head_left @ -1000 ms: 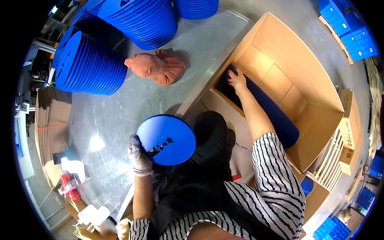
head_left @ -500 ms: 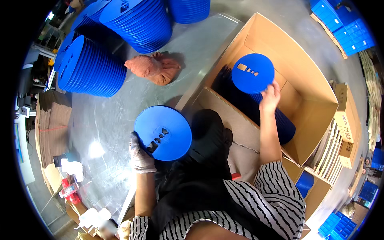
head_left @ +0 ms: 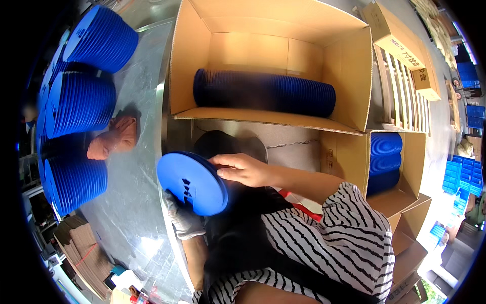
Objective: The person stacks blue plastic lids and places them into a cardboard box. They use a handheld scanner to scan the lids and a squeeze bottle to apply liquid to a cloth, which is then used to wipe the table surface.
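Two blue plastic reels [head_left: 190, 175], or one thick one, are held tilted above my lap, with dark cut-outs near the middle of the front face. My gloved left hand [head_left: 183, 220] grips their lower left edge, its fingers partly hidden behind them. Bare, my right hand [head_left: 240, 169] is at the upper right rim, fingers bent against the reels; its fingertips are partly hidden. Beyond it, an open cardboard box [head_left: 268, 119] holds a long row of blue reels [head_left: 304, 93] lying on its side.
On the metal table [head_left: 134, 182] at left stand several stacks of blue reels [head_left: 81, 104], beside a crumpled orange-brown cloth [head_left: 116, 139]. Another cardboard box [head_left: 344, 152] with blue reels [head_left: 385, 162] stands at right, near a wooden pallet [head_left: 400, 86]. Flattened cardboard [head_left: 83, 253] sits at lower left.
My view has turned to the right. My right hand has brought a reel from over the box to the one in my left hand, and both hands are now at the reels.
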Demonstrator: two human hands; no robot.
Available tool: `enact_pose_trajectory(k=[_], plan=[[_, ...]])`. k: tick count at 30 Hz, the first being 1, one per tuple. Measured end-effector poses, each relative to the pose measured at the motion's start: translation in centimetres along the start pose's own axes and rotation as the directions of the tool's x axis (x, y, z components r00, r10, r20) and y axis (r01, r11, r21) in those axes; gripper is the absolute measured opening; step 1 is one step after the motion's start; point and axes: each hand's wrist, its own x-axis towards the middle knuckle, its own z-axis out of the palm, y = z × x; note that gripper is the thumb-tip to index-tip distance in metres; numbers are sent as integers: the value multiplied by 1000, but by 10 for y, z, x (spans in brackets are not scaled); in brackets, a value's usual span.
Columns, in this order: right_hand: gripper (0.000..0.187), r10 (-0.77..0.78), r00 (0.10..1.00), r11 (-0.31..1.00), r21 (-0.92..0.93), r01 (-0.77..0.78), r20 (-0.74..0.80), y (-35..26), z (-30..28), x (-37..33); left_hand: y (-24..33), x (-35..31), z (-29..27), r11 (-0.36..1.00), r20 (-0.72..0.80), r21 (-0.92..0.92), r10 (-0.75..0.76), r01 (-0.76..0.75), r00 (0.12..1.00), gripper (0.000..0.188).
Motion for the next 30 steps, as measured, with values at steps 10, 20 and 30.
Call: enact_pose_trajectory(k=[10,20,30], plan=[[62,-82,257,665,-245,-706,-963,106,-383,-66,-45,9,-3,992,-144,101,-66,81,987,54],[111,299,204,240,-134,-962,-932,186,-382,-96,-54,20,17,977,-166,152,-124,150,978,66],[95,252,239,157,-204,-966,-938,176,-362,-93,-57,18,13,977,-167,123,-152,174,974,54]])
